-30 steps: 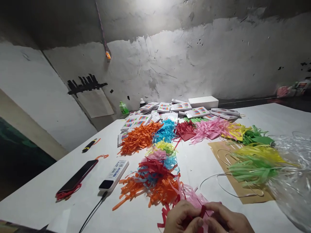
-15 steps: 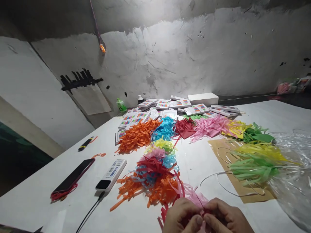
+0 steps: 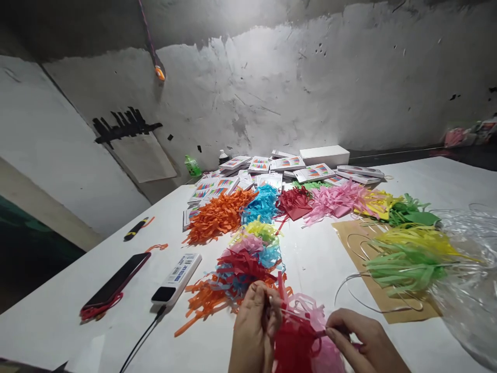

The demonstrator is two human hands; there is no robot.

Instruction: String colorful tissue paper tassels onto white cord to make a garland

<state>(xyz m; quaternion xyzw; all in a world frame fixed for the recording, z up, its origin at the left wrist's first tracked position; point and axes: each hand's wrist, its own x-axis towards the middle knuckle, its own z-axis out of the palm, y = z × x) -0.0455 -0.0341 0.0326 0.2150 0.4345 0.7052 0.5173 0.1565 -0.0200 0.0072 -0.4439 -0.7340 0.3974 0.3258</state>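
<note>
Red fringed paper [image 3: 293, 344], beside pink strips [image 3: 326, 356], shows between left hand [image 3: 256, 318] and right hand [image 3: 357, 334], both pinching a thin strand [image 3: 298, 314] across it.

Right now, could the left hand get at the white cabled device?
Likely yes: only low orange strips and tabletop separate the left hand from the white device, though that hand seems busy pinching something.

the fringed orange bundle [image 3: 219, 215] looks like matt paper, the bag [image 3: 469, 311] glossy crinkled plastic, the wall [image 3: 272, 98] rough.
</note>
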